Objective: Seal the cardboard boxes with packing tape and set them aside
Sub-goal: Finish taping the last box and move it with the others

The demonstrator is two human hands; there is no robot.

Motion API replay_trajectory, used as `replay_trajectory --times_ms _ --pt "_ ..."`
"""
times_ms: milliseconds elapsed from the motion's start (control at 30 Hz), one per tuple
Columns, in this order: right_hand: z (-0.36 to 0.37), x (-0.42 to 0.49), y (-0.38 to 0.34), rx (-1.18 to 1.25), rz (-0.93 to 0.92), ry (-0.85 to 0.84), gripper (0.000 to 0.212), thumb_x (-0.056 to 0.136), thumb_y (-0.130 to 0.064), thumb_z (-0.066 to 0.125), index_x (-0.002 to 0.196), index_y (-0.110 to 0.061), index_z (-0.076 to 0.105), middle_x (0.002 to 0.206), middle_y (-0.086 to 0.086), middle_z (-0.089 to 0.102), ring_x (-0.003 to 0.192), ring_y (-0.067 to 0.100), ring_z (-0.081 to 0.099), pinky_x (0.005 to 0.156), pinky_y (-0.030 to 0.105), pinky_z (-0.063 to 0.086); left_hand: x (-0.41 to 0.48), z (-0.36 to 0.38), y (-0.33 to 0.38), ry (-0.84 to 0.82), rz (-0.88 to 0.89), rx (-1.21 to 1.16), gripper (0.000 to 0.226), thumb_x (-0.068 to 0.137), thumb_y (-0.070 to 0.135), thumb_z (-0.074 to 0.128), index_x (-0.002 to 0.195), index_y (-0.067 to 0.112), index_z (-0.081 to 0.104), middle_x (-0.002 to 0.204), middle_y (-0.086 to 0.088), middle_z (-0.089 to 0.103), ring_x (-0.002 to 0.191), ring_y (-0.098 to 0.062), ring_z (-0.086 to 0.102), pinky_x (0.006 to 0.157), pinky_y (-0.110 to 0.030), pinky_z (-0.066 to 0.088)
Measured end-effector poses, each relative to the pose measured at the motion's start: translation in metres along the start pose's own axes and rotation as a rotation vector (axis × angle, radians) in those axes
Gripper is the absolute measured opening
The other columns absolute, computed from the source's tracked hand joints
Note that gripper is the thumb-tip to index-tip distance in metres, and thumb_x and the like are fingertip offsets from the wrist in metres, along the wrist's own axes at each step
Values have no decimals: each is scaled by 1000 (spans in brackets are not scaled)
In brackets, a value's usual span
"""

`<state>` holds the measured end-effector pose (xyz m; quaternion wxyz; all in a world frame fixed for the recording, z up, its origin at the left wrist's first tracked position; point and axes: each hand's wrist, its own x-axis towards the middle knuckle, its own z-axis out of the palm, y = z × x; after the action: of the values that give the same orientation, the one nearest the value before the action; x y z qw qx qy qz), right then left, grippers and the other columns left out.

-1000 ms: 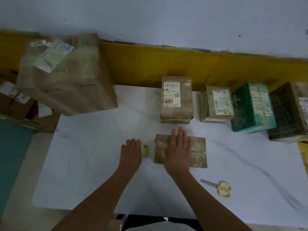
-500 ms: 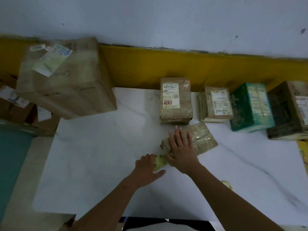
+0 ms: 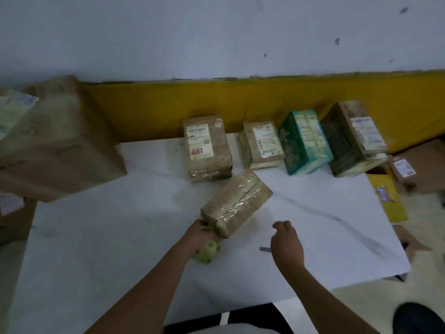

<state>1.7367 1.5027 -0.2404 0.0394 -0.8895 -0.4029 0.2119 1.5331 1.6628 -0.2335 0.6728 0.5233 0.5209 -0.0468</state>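
The person stands at a white marble-look table (image 3: 115, 227). Near the middle of it lies a small cardboard box (image 3: 237, 201), set at a slant and glossy with clear tape along its top seam. Its far corner points towards the parcels at the back and its near end comes towards the person.

The left hand (image 3: 199, 233) is at that near end. Its fingers are curled round a yellow-green tape dispenser (image 3: 207, 252), which sits under the palm and touches the box's end. I can't tell if that end of the box is lifted off the table.

The right hand (image 3: 286, 247) hangs over the bare tabletop just right of the box, apart from it. Its fingers are loosely bent and hold nothing. A small grey thing (image 3: 265, 249) lies beside it, too blurred to name.

Four parcels stand in a row along the back edge:
- a labelled brown stack (image 3: 207, 145)
- a smaller labelled parcel (image 3: 263, 145)
- a green box (image 3: 304, 143)
- a dark box (image 3: 346, 145)

A large carton (image 3: 60, 145) sits at the far left corner, and a yellow flat pack (image 3: 390, 198) lies off the right edge.
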Motion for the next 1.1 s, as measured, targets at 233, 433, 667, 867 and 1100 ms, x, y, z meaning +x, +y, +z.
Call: replay_trajectory --times_ms 233,433,667,867,1100 --pt "41 -23 78 -18 69 -128 43 93 -2 42 132 -18 49 134 -2 44 105 22 53 75 33 50 3 40 2 -16 -135 -344 4 95 2 56 91 4 54 82 -22 61 59 -32 68 59 -37 53" --pt "44 -21 84 26 255 -104 10 96 -17 50 104 -12 53 99 4 52 86 25 63 69 34 49 10 56 -5 -36 -197 -400 11 98 9 53 104 0 50 83 -23 61 60 -33 69 57 -36 53" --pt "11 -42 62 292 247 -8 19 88 -43 64 86 -25 55 75 -11 62 61 10 64 58 31 51 9 55 -11 -13 -203 -432 28 97 13 57 118 9 40 93 -23 59 58 -35 69 56 -39 56" --pt "-37 3 -58 593 -74 111 12 89 -39 67 93 -28 69 77 -12 67 70 4 60 65 15 46 6 55 -9 -5 -269 -454 7 101 23 45 100 16 48 89 -16 58 67 -35 66 62 -34 51" --pt "1 51 -119 625 -207 -25 16 99 -24 51 97 -13 62 79 5 63 72 18 57 71 41 50 5 42 -14 -128 -355 -422 22 97 31 46 99 10 50 75 -17 58 48 -26 59 51 -27 46"
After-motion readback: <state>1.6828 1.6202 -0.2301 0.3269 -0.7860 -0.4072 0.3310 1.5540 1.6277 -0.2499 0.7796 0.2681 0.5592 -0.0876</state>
